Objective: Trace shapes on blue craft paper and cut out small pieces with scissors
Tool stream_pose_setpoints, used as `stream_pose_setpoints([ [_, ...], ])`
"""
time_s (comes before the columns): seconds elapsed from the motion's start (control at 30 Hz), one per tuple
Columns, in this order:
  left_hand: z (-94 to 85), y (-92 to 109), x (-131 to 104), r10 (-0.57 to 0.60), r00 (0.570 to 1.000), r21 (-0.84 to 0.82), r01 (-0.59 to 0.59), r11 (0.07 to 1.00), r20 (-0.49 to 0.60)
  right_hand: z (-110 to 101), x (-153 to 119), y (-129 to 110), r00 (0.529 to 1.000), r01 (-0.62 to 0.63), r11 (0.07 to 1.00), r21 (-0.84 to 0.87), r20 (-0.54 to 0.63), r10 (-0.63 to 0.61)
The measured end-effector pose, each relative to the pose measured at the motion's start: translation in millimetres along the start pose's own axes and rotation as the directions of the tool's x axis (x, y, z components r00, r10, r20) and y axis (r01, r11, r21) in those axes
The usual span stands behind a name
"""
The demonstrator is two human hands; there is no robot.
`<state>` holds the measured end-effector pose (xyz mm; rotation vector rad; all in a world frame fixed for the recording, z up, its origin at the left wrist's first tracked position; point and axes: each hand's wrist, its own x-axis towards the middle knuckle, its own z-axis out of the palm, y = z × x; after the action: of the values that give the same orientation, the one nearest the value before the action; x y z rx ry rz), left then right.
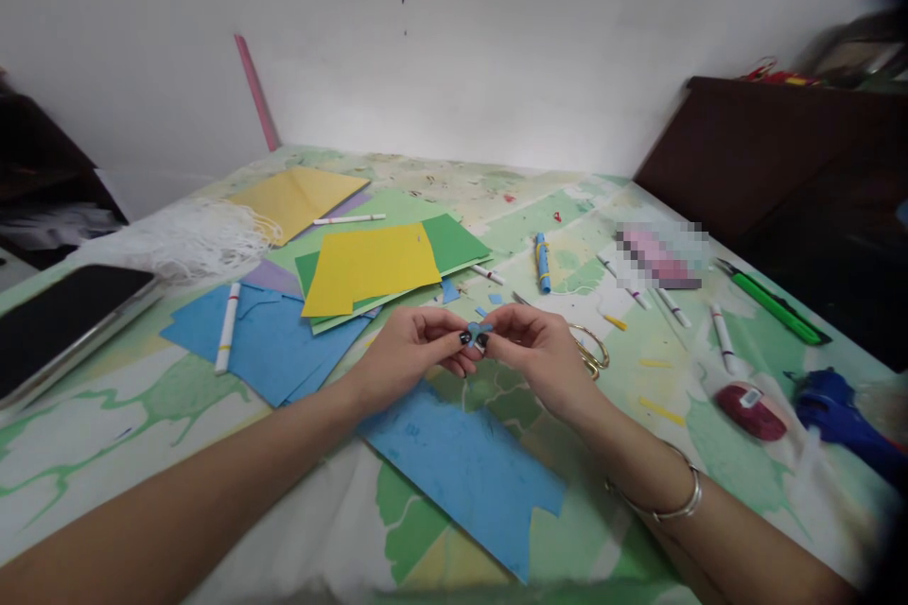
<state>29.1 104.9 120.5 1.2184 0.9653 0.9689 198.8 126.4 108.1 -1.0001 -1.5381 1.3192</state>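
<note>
Over the middle of the table, my left hand point(432, 340) and my right hand point(532, 350) meet fingertip to fingertip. Both pinch a small blue piece point(477, 331), apparently cut paper or foam; its exact shape is partly covered by my thumbs. Below them lies a blue foam sheet point(468, 473) with a notch cut from its right end. Gold-handled scissors point(596, 352) rest just behind my right hand, their blades partly hidden. Small blue scraps point(450, 291) are scattered beyond my fingers.
Left are blue sheets point(276, 340), a yellow sheet point(375, 269), white string point(191, 236), a marker point(227, 329) and a dark-screened device point(71, 321). Right are a rolled blue piece point(543, 263), a green cutter point(777, 307), a dark red object point(750, 410) and a blue glue gun point(844, 416).
</note>
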Motion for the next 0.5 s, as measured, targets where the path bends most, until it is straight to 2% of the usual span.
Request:
stream_pose_setpoints([
  [0.4, 3.2, 2.2, 1.1, -0.027, 0.999, 0.078, 0.031, 0.996, -0.046, 0.9, -1.9, -1.1, 1.0, 0.004, 1.0, -0.029, 0.028, -0.003],
  [0.5, 5.1, 0.9, 0.4, 0.022, 0.997, 0.168, -0.009, 0.986, -0.077, 2.6, -2.1, 0.6, 1.0, 0.03, 0.997, -0.075, -0.004, -0.03],
])
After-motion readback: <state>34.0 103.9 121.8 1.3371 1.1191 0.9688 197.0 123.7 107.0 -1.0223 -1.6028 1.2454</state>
